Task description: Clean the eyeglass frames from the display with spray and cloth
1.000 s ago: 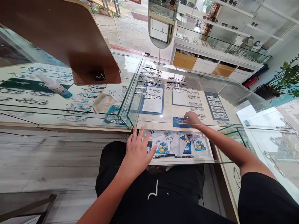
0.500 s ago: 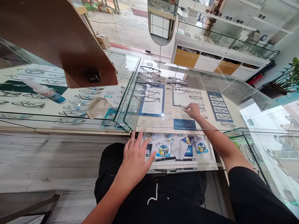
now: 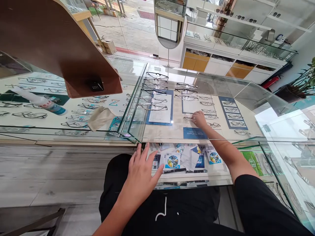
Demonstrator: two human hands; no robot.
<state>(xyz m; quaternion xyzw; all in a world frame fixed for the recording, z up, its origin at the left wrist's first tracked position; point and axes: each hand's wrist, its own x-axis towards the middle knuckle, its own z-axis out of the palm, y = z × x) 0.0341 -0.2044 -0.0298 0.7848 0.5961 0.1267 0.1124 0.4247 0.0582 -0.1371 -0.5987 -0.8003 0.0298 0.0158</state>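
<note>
My right hand reaches inside a glass display case and pinches a thin pair of glasses resting on the cream shelf, just below a blue-framed white mat. A blue label card lies nearer to me than that hand. My left hand lies flat with fingers spread on the front edge of the pulled-out lower drawer, next to packets with round coloured discs.
Rows of glasses fill the shelf on mats. In the left case sit a spray bottle and a folded cloth. A brown wooden panel hangs above. A mirror, shelving and a plant stand behind.
My right hand moved from the blue label card farther into the case with the thin glasses and now has them down on the shelf. My left hand stayed on the drawer edge.
</note>
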